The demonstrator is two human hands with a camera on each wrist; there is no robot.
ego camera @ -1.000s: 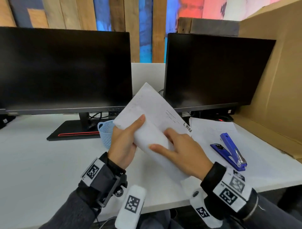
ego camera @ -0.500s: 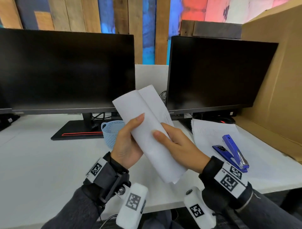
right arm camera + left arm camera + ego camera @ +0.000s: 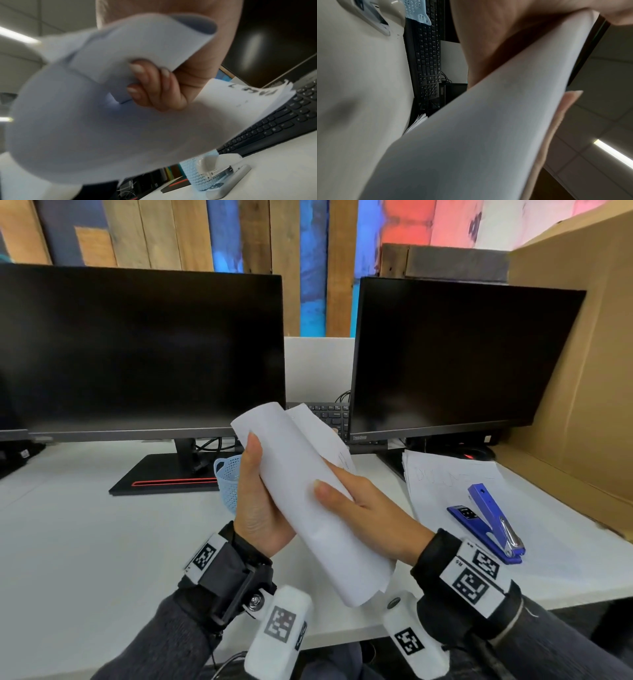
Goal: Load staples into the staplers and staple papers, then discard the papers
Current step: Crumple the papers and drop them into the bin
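I hold a sheaf of white papers (image 3: 301, 484) rolled into a loose tube above the desk's front middle. My left hand (image 3: 257, 481) grips the roll from the left, thumb up along it. From the right, my right hand (image 3: 359, 508) grips it, thumb on top; its fingers (image 3: 150, 83) curl round the paper's edge underneath. The roll (image 3: 488, 135) fills the left wrist view. A blue stapler (image 3: 489, 522) lies shut on a stack of papers (image 3: 442, 474) at the right. Beside a light blue basket (image 3: 197, 174) sits a white stapler (image 3: 228, 174).
Two dark monitors (image 3: 137, 354) stand at the back, with a black keyboard (image 3: 330, 416) between them. The light blue basket (image 3: 227, 477) is just behind my left hand. A cardboard wall (image 3: 589, 371) closes off the right side. The white desk (image 3: 85, 542) stretches to the left.
The sheets, bent but mostly flat a second ago, are now rolled into a tube. My right thumb has moved from across the sheet onto the roll's side.
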